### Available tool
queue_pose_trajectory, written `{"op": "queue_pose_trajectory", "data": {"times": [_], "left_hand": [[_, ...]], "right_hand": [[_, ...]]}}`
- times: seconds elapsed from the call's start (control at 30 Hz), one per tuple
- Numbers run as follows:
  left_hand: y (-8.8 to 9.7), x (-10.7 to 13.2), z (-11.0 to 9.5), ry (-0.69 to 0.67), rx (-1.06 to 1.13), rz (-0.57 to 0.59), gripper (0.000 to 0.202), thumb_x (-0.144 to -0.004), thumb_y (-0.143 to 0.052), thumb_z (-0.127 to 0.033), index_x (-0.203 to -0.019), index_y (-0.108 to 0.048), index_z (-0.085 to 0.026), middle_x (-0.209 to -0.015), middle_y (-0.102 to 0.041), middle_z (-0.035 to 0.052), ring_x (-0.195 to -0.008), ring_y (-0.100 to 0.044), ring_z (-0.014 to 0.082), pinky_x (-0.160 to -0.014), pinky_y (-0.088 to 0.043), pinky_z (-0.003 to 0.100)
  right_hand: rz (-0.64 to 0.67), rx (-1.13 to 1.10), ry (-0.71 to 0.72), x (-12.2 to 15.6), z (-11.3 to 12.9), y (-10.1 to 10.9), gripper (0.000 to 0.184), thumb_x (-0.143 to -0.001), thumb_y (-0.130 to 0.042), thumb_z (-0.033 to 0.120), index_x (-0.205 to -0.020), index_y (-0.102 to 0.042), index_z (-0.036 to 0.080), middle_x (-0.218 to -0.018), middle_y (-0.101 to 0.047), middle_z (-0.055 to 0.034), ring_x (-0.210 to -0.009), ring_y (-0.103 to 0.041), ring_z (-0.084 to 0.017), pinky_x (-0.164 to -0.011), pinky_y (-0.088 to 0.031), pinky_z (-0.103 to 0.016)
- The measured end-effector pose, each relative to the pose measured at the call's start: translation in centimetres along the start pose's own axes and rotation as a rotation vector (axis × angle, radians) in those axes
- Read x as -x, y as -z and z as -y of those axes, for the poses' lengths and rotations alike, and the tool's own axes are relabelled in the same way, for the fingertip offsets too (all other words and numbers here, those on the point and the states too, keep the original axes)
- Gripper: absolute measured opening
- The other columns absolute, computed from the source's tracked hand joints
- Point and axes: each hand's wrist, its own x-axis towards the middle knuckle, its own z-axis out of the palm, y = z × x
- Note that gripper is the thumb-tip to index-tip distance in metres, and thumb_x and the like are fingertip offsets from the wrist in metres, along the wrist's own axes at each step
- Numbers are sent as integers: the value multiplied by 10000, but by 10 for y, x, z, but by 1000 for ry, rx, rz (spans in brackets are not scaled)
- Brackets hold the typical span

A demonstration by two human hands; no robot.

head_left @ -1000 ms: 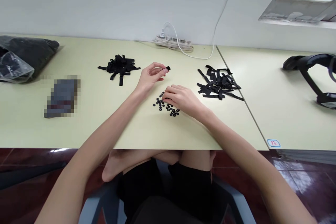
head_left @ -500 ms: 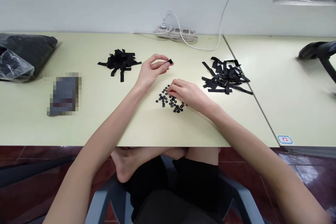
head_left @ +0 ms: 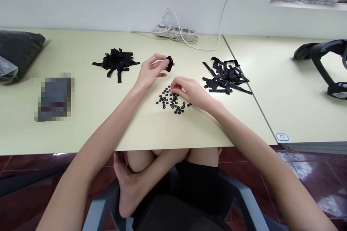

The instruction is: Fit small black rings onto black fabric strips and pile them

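Pale yellow tabletop [head_left: 157, 133] under black strips [head_left: 116, 59], small dark discs [head_left: 179, 112], power strip [head_left: 175, 34]

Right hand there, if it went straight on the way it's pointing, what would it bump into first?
Probably the small black discs by the right hand's fingertips, if it's low enough; its height is unclear. Past them, the left hand looks roughly in line.

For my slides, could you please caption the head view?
Left hand holding a black strip, right hand at black discs.

The strips [head_left: 227, 77] look like matt cloth, the discs [head_left: 174, 100] plastic, the floor tiles [head_left: 311, 177] glossy.
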Motion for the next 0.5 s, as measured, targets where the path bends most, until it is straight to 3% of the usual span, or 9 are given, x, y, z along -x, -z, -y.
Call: {"op": "queue_pose_trajectory", "data": {"times": [0.3,0.5], "left_hand": [[2,0,-1,24,-5,36,366,-962,-880,-555,-989,-707,-234,-1167,-827,73,-1125,-755,226,-957,-641,350],[3,0,3,32,-15,29,372,-976,-848,-573,-964,-698,-233,-1162,-796,73,-1094,-751,224,-912,-647,324]], "right_hand": [[-377,-313,-145,-6,-8,26,162,-1036,-729,384,-992,-772,235,-978,-799,-48,-919,-757,-216,-938,-633,-426],[-314,-415,-201,-4,-10,24,295,-1009,-801,508,-959,-793,217,-847,-758,-35,-817,-728,-191,-854,-650,-400]]}}
